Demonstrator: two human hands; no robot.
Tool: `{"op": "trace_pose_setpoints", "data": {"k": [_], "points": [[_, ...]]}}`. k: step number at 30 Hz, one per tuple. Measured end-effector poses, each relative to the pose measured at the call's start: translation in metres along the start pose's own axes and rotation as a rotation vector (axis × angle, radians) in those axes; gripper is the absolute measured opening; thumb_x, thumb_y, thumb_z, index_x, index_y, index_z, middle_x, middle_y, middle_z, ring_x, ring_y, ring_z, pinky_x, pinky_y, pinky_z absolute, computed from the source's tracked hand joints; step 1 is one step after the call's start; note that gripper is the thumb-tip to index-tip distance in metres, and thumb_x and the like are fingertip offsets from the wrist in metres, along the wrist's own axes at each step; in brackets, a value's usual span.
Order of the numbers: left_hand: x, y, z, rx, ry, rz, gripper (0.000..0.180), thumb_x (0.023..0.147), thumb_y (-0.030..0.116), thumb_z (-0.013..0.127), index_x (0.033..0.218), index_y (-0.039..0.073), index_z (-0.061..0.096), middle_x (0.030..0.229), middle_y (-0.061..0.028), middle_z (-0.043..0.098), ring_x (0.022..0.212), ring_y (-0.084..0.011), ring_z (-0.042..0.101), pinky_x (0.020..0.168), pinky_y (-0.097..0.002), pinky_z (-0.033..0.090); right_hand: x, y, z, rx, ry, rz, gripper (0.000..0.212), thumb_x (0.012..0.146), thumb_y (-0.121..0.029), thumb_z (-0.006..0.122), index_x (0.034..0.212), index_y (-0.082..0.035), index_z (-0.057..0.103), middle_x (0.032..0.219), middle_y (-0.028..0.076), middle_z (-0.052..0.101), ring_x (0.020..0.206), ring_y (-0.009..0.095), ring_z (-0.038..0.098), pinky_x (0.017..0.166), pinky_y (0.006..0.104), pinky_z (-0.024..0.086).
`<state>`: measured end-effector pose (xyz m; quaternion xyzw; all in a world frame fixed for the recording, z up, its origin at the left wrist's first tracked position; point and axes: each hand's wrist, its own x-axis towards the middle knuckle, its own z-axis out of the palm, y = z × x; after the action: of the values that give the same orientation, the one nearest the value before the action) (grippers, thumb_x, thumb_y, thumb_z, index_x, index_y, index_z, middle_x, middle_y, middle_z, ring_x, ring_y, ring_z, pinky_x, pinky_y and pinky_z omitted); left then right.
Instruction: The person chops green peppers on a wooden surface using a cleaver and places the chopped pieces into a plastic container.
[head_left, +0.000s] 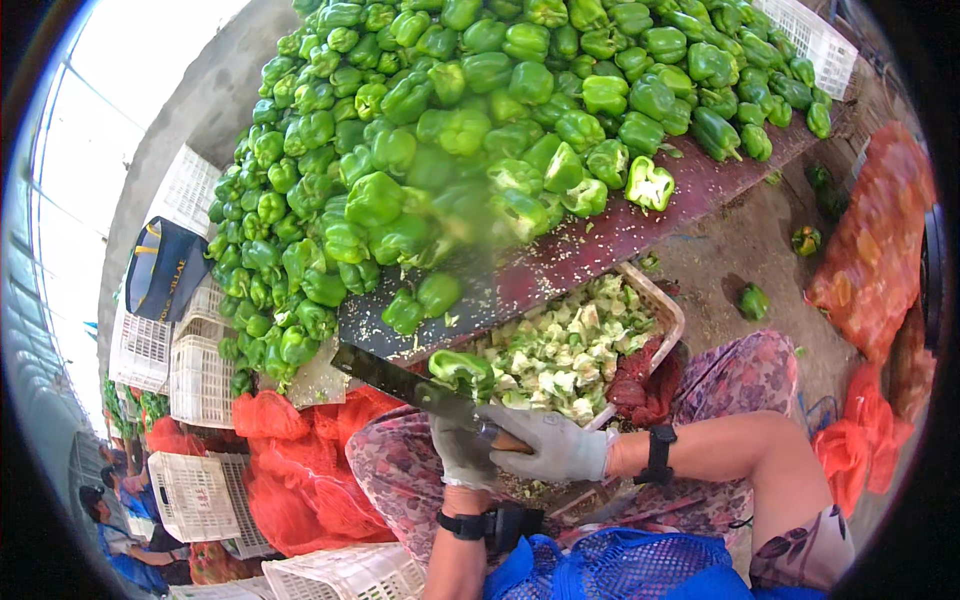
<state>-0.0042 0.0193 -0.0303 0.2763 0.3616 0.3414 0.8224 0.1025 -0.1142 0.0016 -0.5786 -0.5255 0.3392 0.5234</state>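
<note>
In my right gloved hand [550,442] is the wooden handle of a knife [385,377], gripped with the fingers wrapped round it. Its broad dark blade points up and to the left. Just below the blade is my left gloved hand [460,452], its fingers partly hidden by the blade. A green bell pepper [462,370] shows right above the blade, seemingly held by that hand. Beyond my hands, between my knees, a crate [668,305] holds many pale cut pepper cores [570,345]. Two loose peppers [420,303] lie on the near edge of the dark red board [600,250].
A large heap of green bell peppers [420,110] covers the board. Red mesh sacks [300,470] and white plastic crates [195,495] stand at left; a dark blue bag [158,270] rests on crates. A filled orange net sack [880,240] stands at right. Other people [125,520] are at far left.
</note>
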Motion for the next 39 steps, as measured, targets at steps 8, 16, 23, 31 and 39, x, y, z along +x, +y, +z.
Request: {"op": "trace_pose_setpoints", "data": {"k": [8, 16, 23, 31, 39], "points": [[0.008, 0.005, -0.018, 0.081, -0.061, 0.113, 0.029, 0.095, 0.019, 0.051, 0.123, 0.012, 0.051, 0.112, -0.0045, 0.058, 0.095, -0.0198, 0.06, 0.078, -0.0309, 0.051, 0.004, -0.003, -0.004, 0.046, -0.086, 0.003, 0.068, 0.088, -0.023, 0.062, 0.144, -0.002, 0.03, 0.084, 0.014, 0.058, 0.079, 0.029, 0.059, 0.073, 0.0376, 0.048], [0.016, -0.007, -0.024, 0.069, -0.043, 0.091, 0.029, 0.093, 0.013, 0.054, 0.122, 0.009, 0.053, 0.11, -0.0046, 0.06, 0.094, -0.0187, 0.06, 0.082, -0.0335, 0.052, 0.01, -0.001, -0.006, -0.059, -0.122, 0.043, 0.066, 0.087, -0.028, 0.059, 0.143, -0.006, 0.032, 0.108, 0.02, 0.062, 0.087, 0.039, 0.065, 0.075, 0.0441, 0.053], [0.006, 0.009, 0.003, 0.146, 0.005, 0.121, 0.042, 0.097, 0.037, 0.044, 0.121, 0.004, 0.056, 0.115, -0.0108, 0.063, 0.102, -0.0252, 0.063, 0.09, -0.0387, 0.051, 0.009, 0.002, -0.004, -0.093, -0.014, -0.091, 0.065, 0.087, -0.021, 0.06, 0.142, -0.002, 0.032, 0.081, 0.014, 0.058, 0.075, 0.029, 0.061, 0.067, 0.0383, 0.048], [0.006, -0.003, -0.013, 0.206, 0.047, 0.189, 0.041, 0.093, 0.035, 0.055, 0.122, 0.007, 0.055, 0.114, -0.0092, 0.062, 0.1, -0.0245, 0.063, 0.087, -0.0375, 0.054, 0.011, 0.002, -0.005, -0.144, -0.089, -0.06, 0.066, 0.086, -0.025, 0.061, 0.142, -0.004, 0.032, 0.103, 0.021, 0.06, 0.089, 0.036, 0.063, 0.077, 0.0423, 0.051], [-0.007, -0.01, 0.008, 0.201, 0.085, 0.237, 0.043, 0.092, -0.001, 0.048, 0.134, 0.008, 0.042, 0.121, -0.0081, 0.057, 0.105, -0.0219, 0.058, 0.089, -0.0343, 0.05, 0.016, 0.004, -0.011, -0.23, -0.031, -0.043, 0.067, 0.087, -0.026, 0.062, 0.143, -0.004, 0.033, 0.102, 0.019, 0.06, 0.079, 0.036, 0.064, 0.068, 0.0427, 0.053]]}}
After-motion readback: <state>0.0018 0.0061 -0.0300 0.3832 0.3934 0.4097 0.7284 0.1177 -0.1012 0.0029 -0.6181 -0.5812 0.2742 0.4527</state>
